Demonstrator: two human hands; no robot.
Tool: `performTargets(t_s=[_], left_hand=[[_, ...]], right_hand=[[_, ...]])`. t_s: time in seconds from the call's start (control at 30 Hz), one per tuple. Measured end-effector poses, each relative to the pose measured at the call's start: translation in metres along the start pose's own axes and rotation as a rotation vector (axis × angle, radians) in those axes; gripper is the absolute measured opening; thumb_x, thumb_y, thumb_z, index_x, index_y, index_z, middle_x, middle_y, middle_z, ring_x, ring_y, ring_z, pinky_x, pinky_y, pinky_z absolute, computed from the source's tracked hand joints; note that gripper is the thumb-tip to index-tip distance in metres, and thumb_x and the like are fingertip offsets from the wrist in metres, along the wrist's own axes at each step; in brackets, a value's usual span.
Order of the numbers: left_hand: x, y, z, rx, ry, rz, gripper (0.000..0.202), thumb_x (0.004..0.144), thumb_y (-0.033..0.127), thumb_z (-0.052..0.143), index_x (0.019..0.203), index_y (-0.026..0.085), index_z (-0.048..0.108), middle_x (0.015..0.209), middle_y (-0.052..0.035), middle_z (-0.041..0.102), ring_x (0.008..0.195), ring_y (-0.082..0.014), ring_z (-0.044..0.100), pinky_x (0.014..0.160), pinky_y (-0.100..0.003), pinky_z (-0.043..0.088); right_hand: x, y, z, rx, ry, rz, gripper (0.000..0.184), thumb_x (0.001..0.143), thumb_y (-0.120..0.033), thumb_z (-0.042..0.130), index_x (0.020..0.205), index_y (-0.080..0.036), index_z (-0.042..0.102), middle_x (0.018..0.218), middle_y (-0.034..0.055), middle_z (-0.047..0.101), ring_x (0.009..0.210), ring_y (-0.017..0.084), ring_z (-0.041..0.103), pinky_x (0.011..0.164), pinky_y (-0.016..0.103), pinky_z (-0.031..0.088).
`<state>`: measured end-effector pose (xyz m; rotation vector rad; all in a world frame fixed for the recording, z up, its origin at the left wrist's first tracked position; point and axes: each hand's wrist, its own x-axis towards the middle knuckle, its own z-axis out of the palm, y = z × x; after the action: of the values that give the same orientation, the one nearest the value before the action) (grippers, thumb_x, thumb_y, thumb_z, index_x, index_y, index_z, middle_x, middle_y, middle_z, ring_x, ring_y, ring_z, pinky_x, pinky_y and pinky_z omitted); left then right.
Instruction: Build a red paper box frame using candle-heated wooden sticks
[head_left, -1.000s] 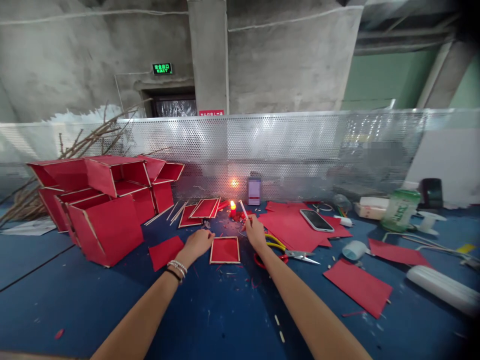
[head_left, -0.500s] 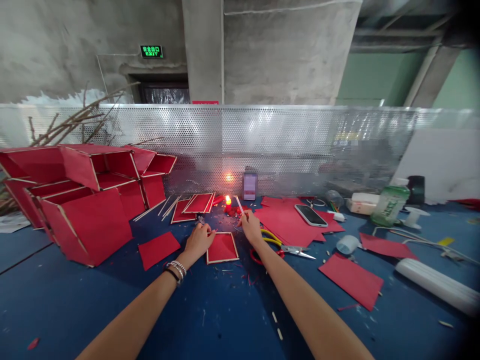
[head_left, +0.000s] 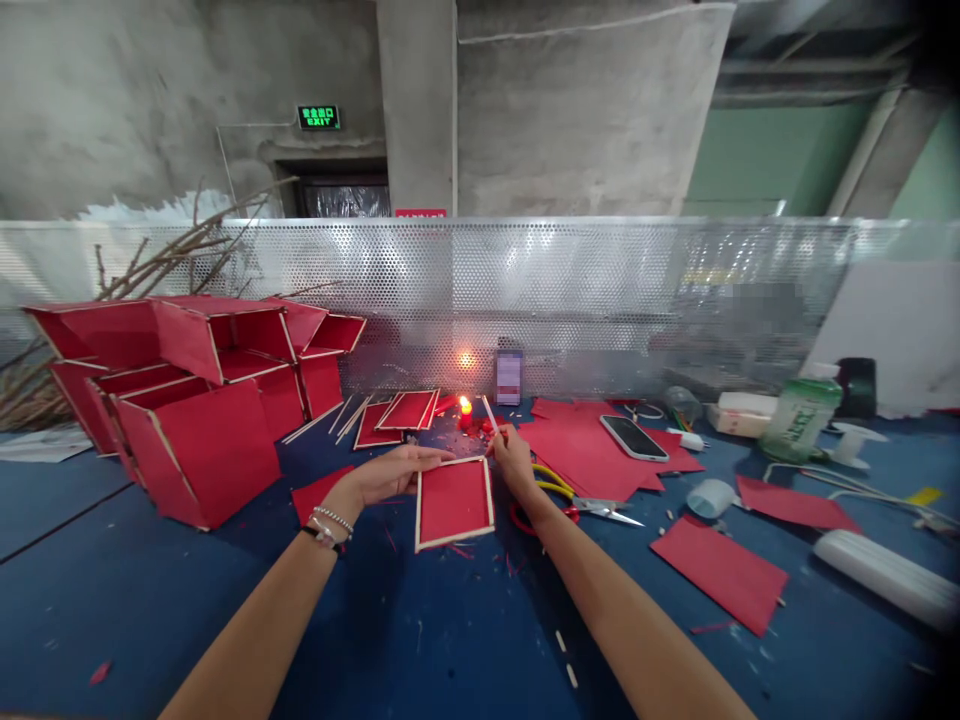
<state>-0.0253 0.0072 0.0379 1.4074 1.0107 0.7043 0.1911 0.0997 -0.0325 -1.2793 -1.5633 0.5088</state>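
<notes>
Your left hand (head_left: 394, 472) grips the red frame (head_left: 454, 502) by its far left corner, thumb and fingers pinching the pale border. The frame slants above the middle of the counter (head_left: 375, 640); you seem to have it raised, though from here it is hard to tell whether any part of its near side touches down. Your right hand (head_left: 514, 465) pinches a white stick (head_left: 490, 414), its tip pointing up toward the counter's far edge, and sits right at the frame's far right corner; whether it touches that corner you cannot see.

Just beyond your hands, near the far edge, a lit candle (head_left: 466, 407) burns beside the stick, with the upright phone (head_left: 509, 378) to its right. Left of the candle you have two spare frames (head_left: 409, 411), one overlapping the other, then some loose sticks (head_left: 352, 420). The red boxes (head_left: 217, 460) stand farther toward the left edge. Beside your right wrist lie the scissors (head_left: 600, 508), blades aimed at the right edge; past them, nearer the far edge, the flat phone (head_left: 634, 438) rests on red sheets (head_left: 577, 450).
</notes>
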Motion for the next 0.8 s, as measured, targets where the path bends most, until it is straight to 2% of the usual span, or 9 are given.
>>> performTargets(t_s=[0.1,0.2,0.3,0.37,0.43,0.53,0.63,0.8], left_hand=[[-0.009,0.009,0.006,0.087,-0.108,-0.017,0.051,0.069,0.042,0.066,0.114,0.019,0.063,0.094,-0.007,0.066,0.076,-0.015,0.06,0.064,-0.024,0.046],[-0.006,0.002,0.002,0.295,-0.147,-0.083,0.043,0.069,0.044,0.063,0.104,0.019,0.067,0.077,-0.0032,0.064,0.064,-0.0123,0.055,0.054,-0.022,0.043],[0.003,-0.012,-0.009,0.526,-0.053,-0.119,0.037,0.071,0.048,0.057,0.086,0.016,0.071,0.064,-0.0009,0.058,0.056,-0.0104,0.047,0.048,-0.02,0.036],[0.007,-0.018,-0.014,0.615,0.013,-0.067,0.037,0.073,0.047,0.054,0.08,0.015,0.071,0.059,-0.0003,0.055,0.051,-0.0095,0.042,0.046,-0.02,0.03],[0.007,-0.019,-0.016,0.656,0.001,-0.023,0.035,0.072,0.046,0.054,0.078,0.016,0.07,0.059,0.0003,0.055,0.05,-0.0092,0.039,0.046,-0.021,0.027],[0.004,-0.015,-0.012,0.681,-0.086,-0.047,0.032,0.071,0.046,0.056,0.074,0.017,0.07,0.06,0.0007,0.057,0.052,-0.0097,0.04,0.047,-0.022,0.027],[0.001,-0.011,-0.008,0.639,-0.113,-0.062,0.035,0.071,0.048,0.056,0.078,0.017,0.07,0.064,0.0003,0.059,0.053,-0.0099,0.042,0.048,-0.022,0.029],[0.005,-0.017,-0.01,0.364,-0.052,-0.063,0.043,0.074,0.053,0.055,0.093,0.015,0.062,0.065,0.0006,0.055,0.05,-0.0083,0.045,0.047,-0.021,0.032]], right_hand=[[0.0,0.0,0.0,-0.012,0.008,-0.007,0.017,0.085,-0.024,0.038,0.086,-0.019,0.054,0.064,0.0016,0.065,0.065,0.016,0.061,0.062,0.024,0.04],[0.001,0.002,0.001,-0.001,0.001,-0.007,0.016,0.085,-0.024,0.037,0.087,-0.02,0.053,0.063,-0.0001,0.065,0.064,0.015,0.061,0.063,0.023,0.04],[0.002,0.003,0.002,0.015,-0.005,0.004,0.016,0.085,-0.025,0.037,0.088,-0.021,0.052,0.062,-0.0014,0.066,0.064,0.015,0.062,0.063,0.023,0.041],[0.002,0.004,0.002,0.015,-0.012,0.014,0.017,0.085,-0.026,0.037,0.089,-0.021,0.052,0.062,-0.0014,0.066,0.064,0.016,0.062,0.063,0.023,0.041],[0.002,0.004,0.002,0.013,-0.016,0.015,0.017,0.085,-0.027,0.037,0.089,-0.021,0.052,0.062,-0.0012,0.066,0.064,0.016,0.062,0.063,0.023,0.041],[0.001,0.003,0.002,0.012,-0.01,0.008,0.018,0.084,-0.027,0.037,0.089,-0.021,0.053,0.062,-0.0007,0.066,0.064,0.016,0.062,0.065,0.024,0.042],[0.0,0.002,0.001,0.005,0.01,0.004,0.02,0.084,-0.026,0.036,0.091,-0.02,0.054,0.064,0.0006,0.066,0.066,0.017,0.062,0.065,0.024,0.042],[0.0,0.003,-0.002,-0.033,0.155,0.038,0.036,0.084,-0.025,0.039,0.118,-0.017,0.046,0.073,0.0015,0.069,0.069,0.018,0.063,0.063,0.025,0.041]])
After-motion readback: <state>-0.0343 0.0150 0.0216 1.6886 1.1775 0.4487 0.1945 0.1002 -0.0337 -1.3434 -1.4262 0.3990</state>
